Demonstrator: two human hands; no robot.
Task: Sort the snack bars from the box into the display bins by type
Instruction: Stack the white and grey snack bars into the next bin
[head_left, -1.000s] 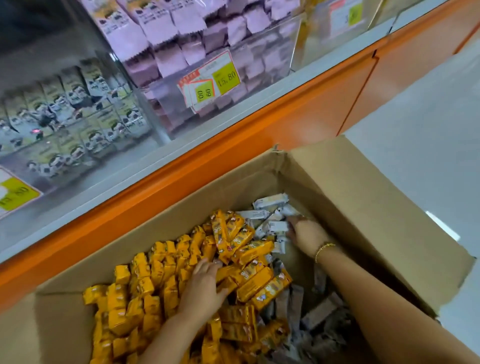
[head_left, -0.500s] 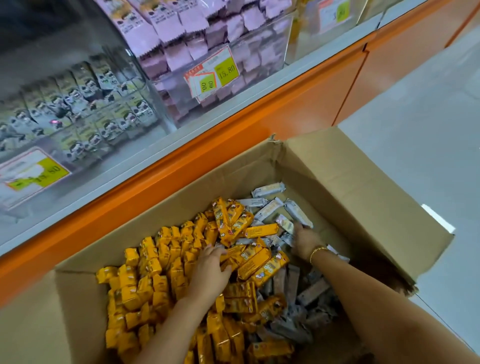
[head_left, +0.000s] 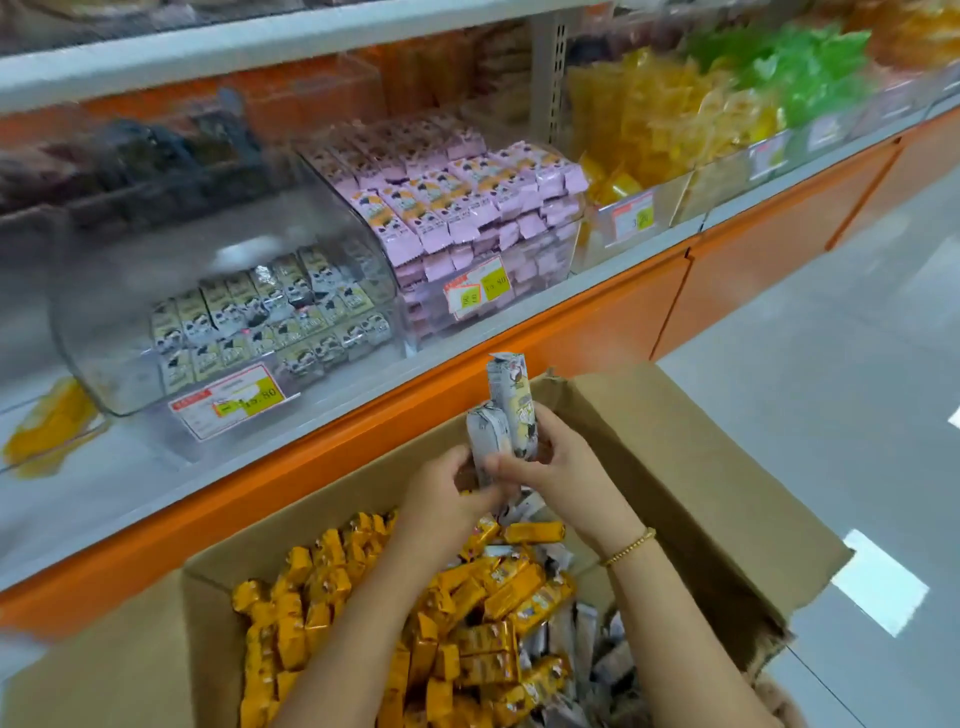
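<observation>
Lower ends of the grey bars (head_left: 491, 434) are hidden inside the left hand (head_left: 441, 491) and right hand (head_left: 563, 470). Below the hands the box (head_left: 675, 467) runs off the bottom edge; the price tag (head_left: 228, 402) up-left is blurred.

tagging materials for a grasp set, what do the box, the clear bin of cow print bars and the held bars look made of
Box: brown cardboard, matte, likely corrugated; frayed flap edge.
Bin: clear rigid plastic, perhaps acrylic, glossy; glare on its curved front.
Held bars: thin wrapper film, plastic or foil, faint sheen, crimped top end.
</observation>
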